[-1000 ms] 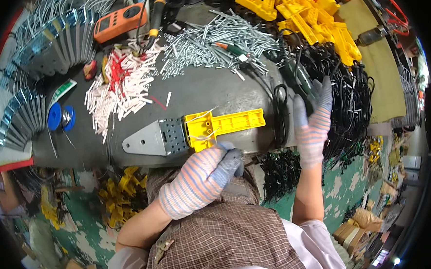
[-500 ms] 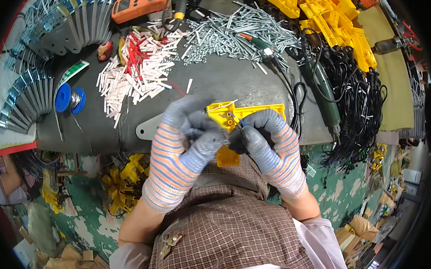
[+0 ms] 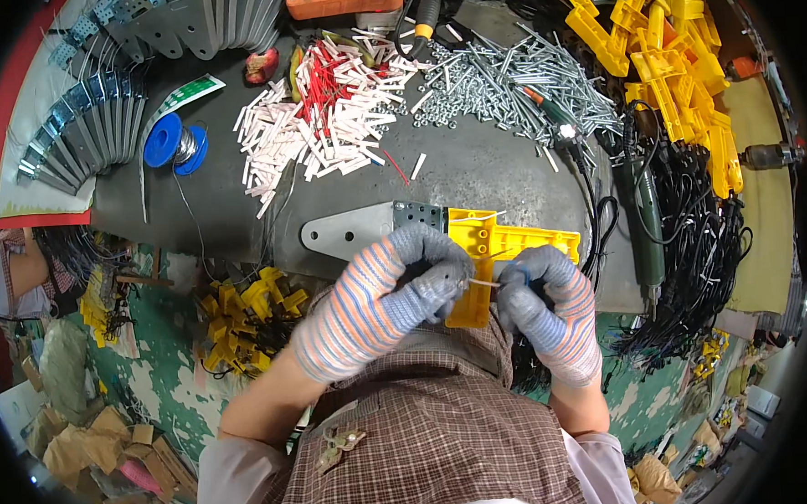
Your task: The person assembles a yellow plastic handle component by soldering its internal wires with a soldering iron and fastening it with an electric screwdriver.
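Observation:
My left hand, in a striped glove with grey fingers, is closed in a pinch on one end of a thin, light-coloured wire. The other end goes into the closed fingers of my right hand, gloved alike, where a bit of blue shows. Just beyond the fingers lies a yellow plastic housing, open side up, with a thin white piece across its top edge. Against its left side rests a flat grey metal plate with holes. My hands hide part of the housing's lower arm.
White sleeve pieces and red ones are heaped at the back, beside metal screws. A blue solder spool stands left. At right lie a green electric screwdriver, black cables and yellow housings. Metal brackets line the far left.
My hands have drawn apart, and the wire now runs straight between them. The view has shifted, so the bench things sit farther right. More of the metal plate shows.

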`<state>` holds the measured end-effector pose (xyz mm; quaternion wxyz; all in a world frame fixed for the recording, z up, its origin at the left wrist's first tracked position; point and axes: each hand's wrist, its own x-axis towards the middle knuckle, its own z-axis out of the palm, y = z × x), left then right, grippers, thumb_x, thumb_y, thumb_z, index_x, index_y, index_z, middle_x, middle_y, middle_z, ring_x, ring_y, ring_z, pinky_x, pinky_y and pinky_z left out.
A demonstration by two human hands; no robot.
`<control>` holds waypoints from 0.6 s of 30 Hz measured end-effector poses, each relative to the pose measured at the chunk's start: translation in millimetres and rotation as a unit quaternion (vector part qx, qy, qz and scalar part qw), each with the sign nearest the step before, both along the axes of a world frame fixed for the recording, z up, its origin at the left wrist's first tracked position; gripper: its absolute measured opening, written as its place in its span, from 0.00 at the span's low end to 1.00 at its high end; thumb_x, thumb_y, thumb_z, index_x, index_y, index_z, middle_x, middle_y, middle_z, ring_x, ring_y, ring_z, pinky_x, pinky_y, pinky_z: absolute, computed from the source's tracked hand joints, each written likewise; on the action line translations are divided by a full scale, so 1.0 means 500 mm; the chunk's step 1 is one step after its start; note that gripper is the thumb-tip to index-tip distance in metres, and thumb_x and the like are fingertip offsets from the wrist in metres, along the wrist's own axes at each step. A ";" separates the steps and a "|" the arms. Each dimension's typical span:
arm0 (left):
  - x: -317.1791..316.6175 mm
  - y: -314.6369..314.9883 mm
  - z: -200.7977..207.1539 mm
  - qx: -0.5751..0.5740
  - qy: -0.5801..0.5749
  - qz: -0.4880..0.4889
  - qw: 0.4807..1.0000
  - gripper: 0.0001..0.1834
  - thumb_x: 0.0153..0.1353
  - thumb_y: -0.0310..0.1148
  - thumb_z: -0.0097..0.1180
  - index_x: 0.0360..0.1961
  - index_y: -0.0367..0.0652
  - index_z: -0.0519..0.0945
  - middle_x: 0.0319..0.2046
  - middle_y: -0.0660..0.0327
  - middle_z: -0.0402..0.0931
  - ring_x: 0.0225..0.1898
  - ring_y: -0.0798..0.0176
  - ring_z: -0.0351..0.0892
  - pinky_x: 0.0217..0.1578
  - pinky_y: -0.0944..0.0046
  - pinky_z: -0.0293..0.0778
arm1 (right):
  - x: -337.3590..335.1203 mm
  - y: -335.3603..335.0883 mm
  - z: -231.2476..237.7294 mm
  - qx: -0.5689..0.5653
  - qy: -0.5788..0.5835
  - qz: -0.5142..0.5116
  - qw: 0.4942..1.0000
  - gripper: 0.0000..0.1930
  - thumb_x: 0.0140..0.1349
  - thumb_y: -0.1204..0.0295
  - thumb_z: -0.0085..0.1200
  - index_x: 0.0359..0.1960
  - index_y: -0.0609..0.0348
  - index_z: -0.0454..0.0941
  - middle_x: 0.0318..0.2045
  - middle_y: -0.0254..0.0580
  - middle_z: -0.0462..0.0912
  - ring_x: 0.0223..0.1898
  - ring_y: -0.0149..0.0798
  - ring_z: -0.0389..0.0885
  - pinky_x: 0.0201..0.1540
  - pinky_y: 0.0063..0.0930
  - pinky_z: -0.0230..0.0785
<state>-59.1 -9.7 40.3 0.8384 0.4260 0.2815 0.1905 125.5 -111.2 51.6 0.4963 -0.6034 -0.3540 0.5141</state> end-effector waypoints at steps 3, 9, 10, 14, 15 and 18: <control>0.011 0.079 0.003 0.310 0.164 0.039 0.935 0.11 0.64 0.34 0.57 0.43 0.40 0.77 0.33 0.60 0.78 0.35 0.63 0.77 0.36 0.64 0.73 | 0.013 0.009 -0.012 0.033 0.068 -0.048 0.996 0.04 0.66 0.72 0.54 0.37 0.56 0.71 0.21 0.27 0.72 0.20 0.19 0.67 0.24 0.15 0.61; 0.061 0.171 -0.043 0.610 0.365 -0.026 0.703 0.12 0.56 0.36 0.61 0.38 0.41 0.80 0.32 0.53 0.80 0.37 0.53 0.79 0.41 0.57 0.73 | 0.011 0.015 -0.024 0.065 0.085 -0.101 0.989 0.05 0.67 0.71 0.52 0.36 0.56 0.69 0.20 0.27 0.70 0.17 0.20 0.65 0.20 0.16 0.59; 0.072 0.173 -0.055 0.648 0.407 -0.055 0.642 0.12 0.55 0.36 0.62 0.37 0.42 0.80 0.31 0.53 0.79 0.36 0.50 0.78 0.41 0.54 0.73 | 0.009 0.016 -0.026 0.071 0.087 -0.105 0.988 0.05 0.67 0.71 0.52 0.36 0.56 0.69 0.20 0.27 0.70 0.17 0.20 0.65 0.20 0.16 0.59; 0.081 0.192 -0.071 0.671 0.402 -0.062 0.620 0.09 0.53 0.35 0.61 0.33 0.43 0.80 0.28 0.55 0.78 0.37 0.49 0.77 0.40 0.51 0.72 | 0.008 0.005 -0.029 0.053 0.069 -0.113 0.990 0.05 0.66 0.70 0.54 0.36 0.57 0.72 0.21 0.26 0.72 0.20 0.18 0.67 0.24 0.15 0.60; 0.085 0.195 -0.072 0.681 0.406 -0.065 0.606 0.08 0.53 0.35 0.60 0.32 0.44 0.80 0.31 0.54 0.78 0.36 0.48 0.77 0.40 0.52 0.72 | 0.010 0.002 -0.034 0.049 0.086 -0.116 0.988 0.05 0.65 0.70 0.56 0.35 0.57 0.75 0.21 0.26 0.73 0.22 0.18 0.67 0.25 0.15 0.61; 0.077 0.195 -0.060 0.704 0.382 -0.061 0.596 0.08 0.54 0.36 0.60 0.32 0.43 0.81 0.36 0.53 0.78 0.36 0.46 0.76 0.42 0.50 0.72 | 0.013 0.002 -0.039 0.040 0.050 -0.130 0.989 0.04 0.65 0.72 0.56 0.36 0.58 0.76 0.21 0.24 0.73 0.22 0.17 0.67 0.25 0.15 0.61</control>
